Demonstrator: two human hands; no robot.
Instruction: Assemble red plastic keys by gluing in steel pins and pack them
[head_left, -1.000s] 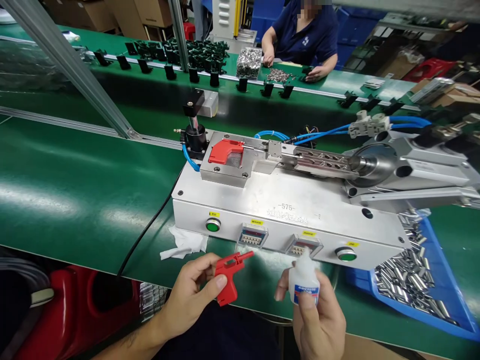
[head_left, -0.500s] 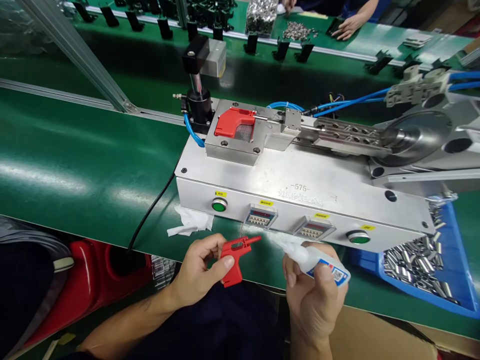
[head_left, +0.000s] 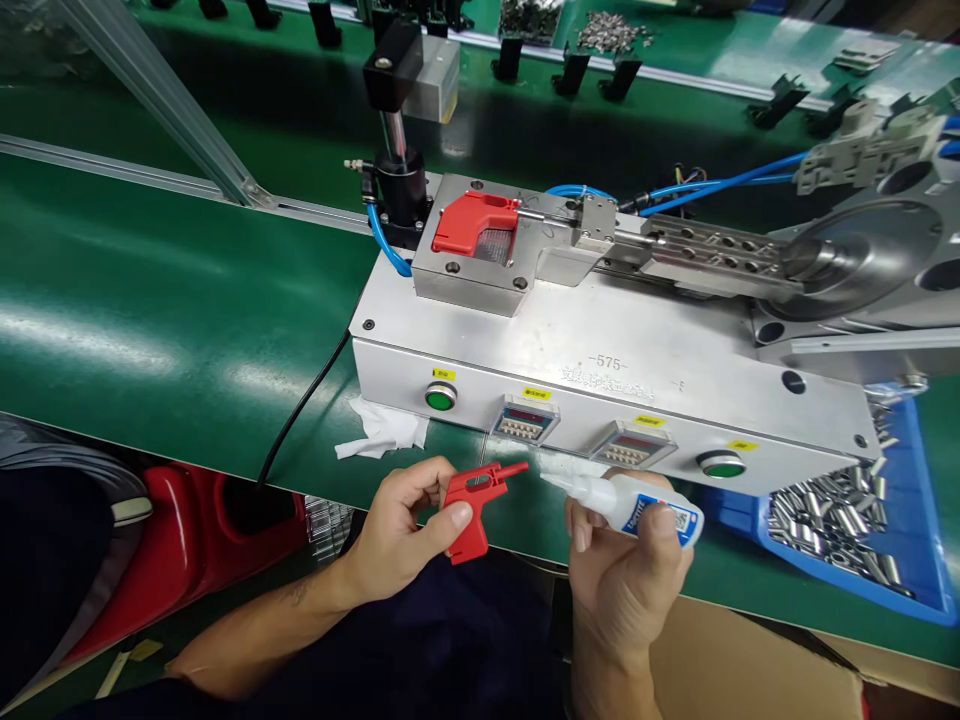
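Observation:
My left hand point(head_left: 409, 530) pinches a red plastic gun-shaped part point(head_left: 471, 525) by its grip, its thin barrel pointing right. Opposite it, my right hand point(head_left: 626, 570) is closed around a white glue bottle point(head_left: 641, 508) with a blue label. The bottle's pale nozzle point(head_left: 559, 480) points left toward the barrel tip, with a small gap between them. Behind both hands stands a grey metal machine point(head_left: 487, 350) with green buttons. A second red part point(head_left: 474, 222) lies in the metal fixture point(head_left: 469, 290) on top of it.
A blue bin point(head_left: 919, 520) of metal sleeves point(head_left: 832, 520) stands at the right. Crumpled white tissue point(head_left: 382, 428) lies beside the machine's left front corner. A black cable point(head_left: 304, 400) runs over the green table edge. Black parts point(head_left: 574, 72) line the belt behind.
The glue bottle has turned more level, its nozzle coming closer in line with the red barrel. The red part has risen slightly. The view has shifted a little, and the co-worker's hands have left it.

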